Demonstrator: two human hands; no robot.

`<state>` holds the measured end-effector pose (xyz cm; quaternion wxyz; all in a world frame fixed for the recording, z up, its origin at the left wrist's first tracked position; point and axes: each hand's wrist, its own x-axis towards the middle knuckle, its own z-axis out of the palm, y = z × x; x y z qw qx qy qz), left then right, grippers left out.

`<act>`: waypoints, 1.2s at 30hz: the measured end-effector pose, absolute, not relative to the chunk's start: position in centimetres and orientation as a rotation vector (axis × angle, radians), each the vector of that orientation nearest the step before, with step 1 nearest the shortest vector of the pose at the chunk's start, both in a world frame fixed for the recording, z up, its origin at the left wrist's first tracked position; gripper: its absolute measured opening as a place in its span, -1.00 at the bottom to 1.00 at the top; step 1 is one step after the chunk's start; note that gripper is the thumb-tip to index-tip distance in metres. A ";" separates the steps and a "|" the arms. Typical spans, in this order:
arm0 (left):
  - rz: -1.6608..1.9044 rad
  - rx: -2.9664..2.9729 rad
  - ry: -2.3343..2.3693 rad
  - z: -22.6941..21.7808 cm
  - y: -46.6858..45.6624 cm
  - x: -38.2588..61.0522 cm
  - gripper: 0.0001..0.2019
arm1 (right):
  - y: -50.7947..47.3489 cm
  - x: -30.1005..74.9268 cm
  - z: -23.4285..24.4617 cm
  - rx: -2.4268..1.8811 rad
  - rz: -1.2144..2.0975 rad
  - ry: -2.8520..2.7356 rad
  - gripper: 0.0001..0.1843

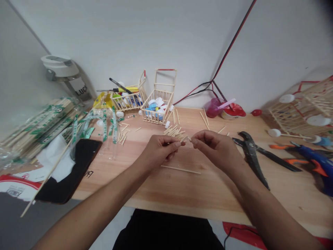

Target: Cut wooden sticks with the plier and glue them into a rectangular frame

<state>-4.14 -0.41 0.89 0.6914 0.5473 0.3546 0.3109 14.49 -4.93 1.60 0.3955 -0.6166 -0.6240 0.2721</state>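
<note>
**Short wooden stick (pixel 184 139) pinched between your two hands**

Your left hand (pixel 158 149) closes thumb and forefinger on it in a narrow pinch. Your right hand (pixel 215 149) pinches just as narrowly from the other side, its fingertips nearly meeting the left's. The view is too small to show whether both hands share one piece or each holds its own. The stick sits in the air above the middle of the wooden tabletop (pixel 208 198). It should handle as light and stiff but easy to snap, and it may roll if dropped, so take it by the ends with your fingertips.

Just below your hands lies a longer stick (pixel 180 169). Farther out is a loose pile of cut sticks (pixel 173 132), then a small stick-built cart (pixel 156 118) holding bottle caps (pixel 153 111), with a second cart (pixel 127 106) to its left. On your right are black-bladed shears (pixel 251 156) and a blue hot glue gun (pixel 312 156). On your left are wrapped bundles of bamboo skewers (pixel 39 128) and a black phone (pixel 67 170).
</note>
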 end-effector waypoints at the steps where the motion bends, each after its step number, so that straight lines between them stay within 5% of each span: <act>1: 0.695 1.226 0.798 0.9 -0.4 -4.1 -0.75 | -4.9 14.5 1.6 -1.567 0.691 -1.581 -0.84; 36: 0.658 1.229 0.855 0.9 -0.4 -4.0 -0.77 | -4.6 14.5 1.6 -1.577 0.771 -1.559 -0.68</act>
